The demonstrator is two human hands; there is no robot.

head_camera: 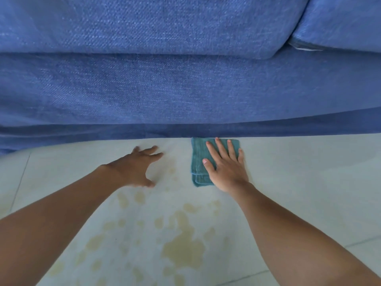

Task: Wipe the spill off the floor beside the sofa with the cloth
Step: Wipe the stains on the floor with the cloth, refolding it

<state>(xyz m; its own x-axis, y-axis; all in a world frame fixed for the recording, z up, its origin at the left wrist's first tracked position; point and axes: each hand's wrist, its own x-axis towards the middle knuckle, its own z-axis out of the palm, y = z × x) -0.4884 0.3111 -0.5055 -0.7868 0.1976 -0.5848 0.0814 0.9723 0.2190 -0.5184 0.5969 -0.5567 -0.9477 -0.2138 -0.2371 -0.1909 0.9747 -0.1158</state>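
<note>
A folded teal cloth (199, 159) lies flat on the pale tiled floor (299, 182), its far edge against the base of the blue sofa (165, 85). My right hand (226, 164) presses flat on the cloth with fingers spread, covering its right half. My left hand (138, 166) rests on the bare floor to the left of the cloth, fingers apart, holding nothing. A yellowish spill (181, 248) spreads in blotches and droplets over the tiles between my forearms, nearer to me than the cloth.
The sofa fills the upper half of the view, with a second cushion (340, 21) at the top right. Tile joints run at the far left and lower right of the floor.
</note>
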